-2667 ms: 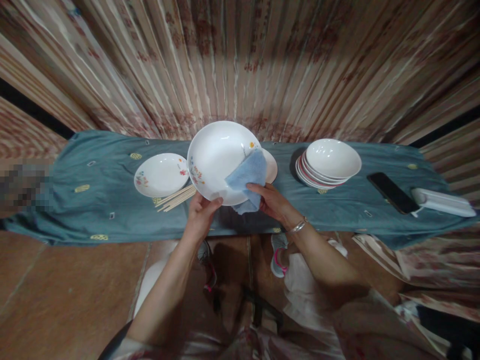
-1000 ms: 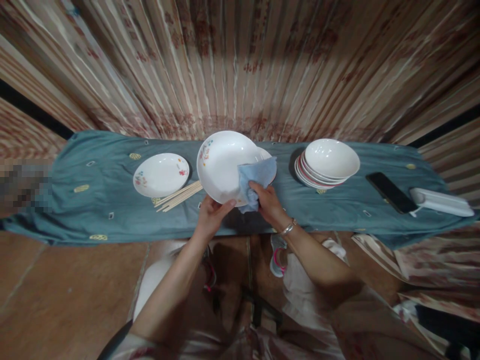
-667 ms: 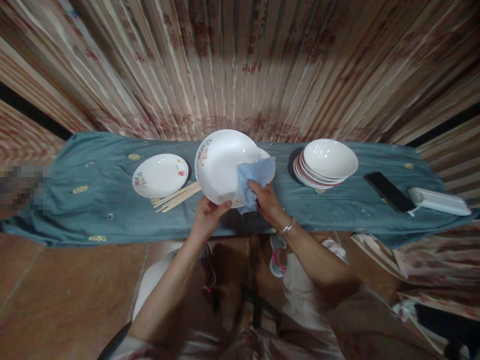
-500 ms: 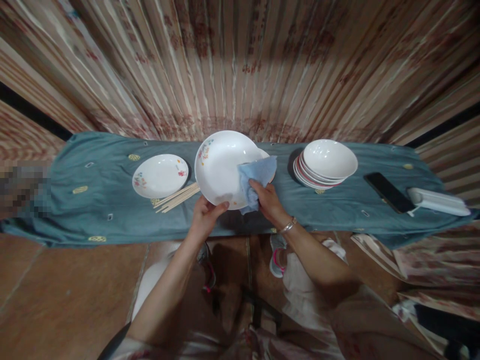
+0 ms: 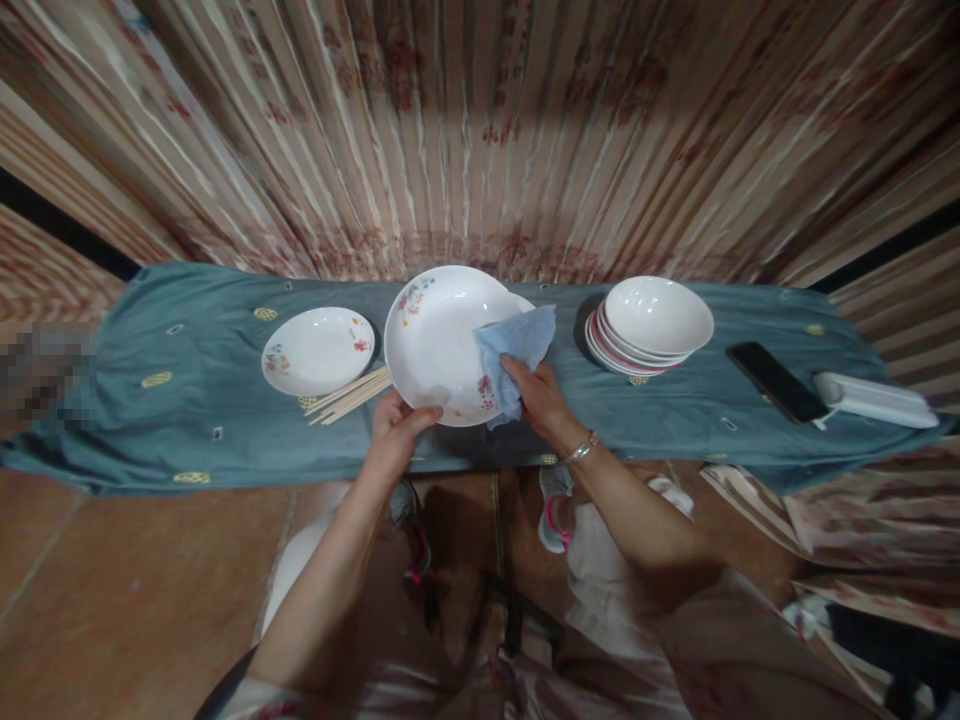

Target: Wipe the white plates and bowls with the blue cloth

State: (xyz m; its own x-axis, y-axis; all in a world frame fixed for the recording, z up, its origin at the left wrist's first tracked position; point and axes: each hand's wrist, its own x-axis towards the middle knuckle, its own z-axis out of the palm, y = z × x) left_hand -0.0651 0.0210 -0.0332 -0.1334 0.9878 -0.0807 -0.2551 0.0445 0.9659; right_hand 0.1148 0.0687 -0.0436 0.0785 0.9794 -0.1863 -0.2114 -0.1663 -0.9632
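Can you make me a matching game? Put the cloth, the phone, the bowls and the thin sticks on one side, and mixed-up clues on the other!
Things:
1. cloth
2. phone
3. bowls
4. thin sticks

Clues:
A. piled in a stack
B. beside the flowery plate on the table
C. held in the right hand
D. black

Right pairs: 1-C, 2-D, 3-A, 4-B

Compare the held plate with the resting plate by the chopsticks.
The held plate is gripped by the left hand; the resting plate lies on the tablecloth.
The held plate looks larger in view than the resting plate.
A rag covers part of the held plate, while the resting plate is uncovered.
Both are white with colored floral decoration.
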